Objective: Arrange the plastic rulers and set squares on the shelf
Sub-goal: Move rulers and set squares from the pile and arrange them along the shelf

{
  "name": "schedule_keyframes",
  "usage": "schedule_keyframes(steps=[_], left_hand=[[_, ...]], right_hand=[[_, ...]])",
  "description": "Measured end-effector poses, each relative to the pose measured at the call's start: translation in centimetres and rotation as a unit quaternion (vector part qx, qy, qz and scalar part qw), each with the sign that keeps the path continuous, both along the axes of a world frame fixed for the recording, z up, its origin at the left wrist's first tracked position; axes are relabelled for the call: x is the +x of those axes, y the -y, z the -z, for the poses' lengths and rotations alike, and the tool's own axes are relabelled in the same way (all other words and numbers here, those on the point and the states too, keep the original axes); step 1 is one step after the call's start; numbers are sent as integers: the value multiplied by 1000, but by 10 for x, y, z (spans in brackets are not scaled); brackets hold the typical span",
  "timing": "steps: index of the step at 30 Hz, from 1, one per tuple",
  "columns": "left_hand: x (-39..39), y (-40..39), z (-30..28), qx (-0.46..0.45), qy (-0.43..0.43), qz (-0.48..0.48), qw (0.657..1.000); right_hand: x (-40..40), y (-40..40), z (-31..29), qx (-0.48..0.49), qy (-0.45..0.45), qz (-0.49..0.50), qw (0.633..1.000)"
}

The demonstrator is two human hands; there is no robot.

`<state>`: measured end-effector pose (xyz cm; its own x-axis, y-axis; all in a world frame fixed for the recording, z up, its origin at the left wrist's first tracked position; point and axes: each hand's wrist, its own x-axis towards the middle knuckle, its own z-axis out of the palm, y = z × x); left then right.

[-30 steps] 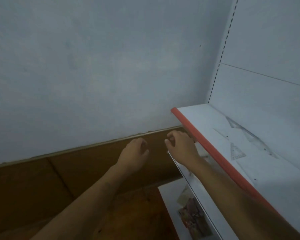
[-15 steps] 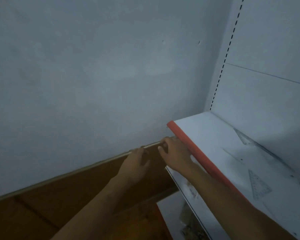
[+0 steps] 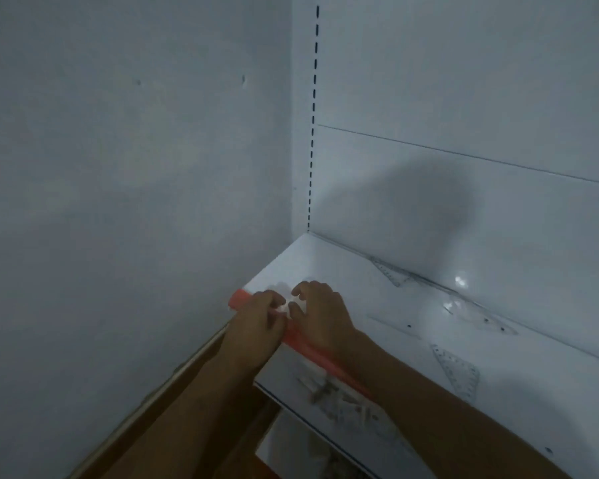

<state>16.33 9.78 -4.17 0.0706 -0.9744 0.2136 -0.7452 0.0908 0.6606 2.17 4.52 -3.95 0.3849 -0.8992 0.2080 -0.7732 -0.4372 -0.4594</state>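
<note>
Both hands, left hand (image 3: 256,326) and right hand (image 3: 320,314), curl at the shelf (image 3: 325,261) front corner; grip contents cannot be told (blurred). Set squares (image 3: 459,369) lie right of them. Advise laying pieces flat, edges aligned.

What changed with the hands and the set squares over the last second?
Both hands rose from below the shelf edge onto its left front corner: left hand, right hand, fingers curled; what they hold is unclear. The set squares on the shelf stayed put.

clear set squares (image 3: 459,369) flat on white shelf (image 3: 325,261)
</note>
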Motion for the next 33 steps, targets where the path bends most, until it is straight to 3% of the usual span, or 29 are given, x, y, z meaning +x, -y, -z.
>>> schedule_keyframes(steps=[7,13,18,23,33], left_hand=[[-26,69,13,-53,26,167,984],[-91,78,27,-42,53,298,952],[-136,81,30,-5,120,319,940],[-154,87,27,23,217,319,922],[-173,106,21,115,117,333,928]], right_hand=[[-48,6,9,-29,-7,173,985],[-106,-33,15,-58,-40,325,943],[-173,-63,4,44,-96,444,890],[-205,-79,12,149,-97,414,893],[-209,-61,16,159,-8,393,906]])
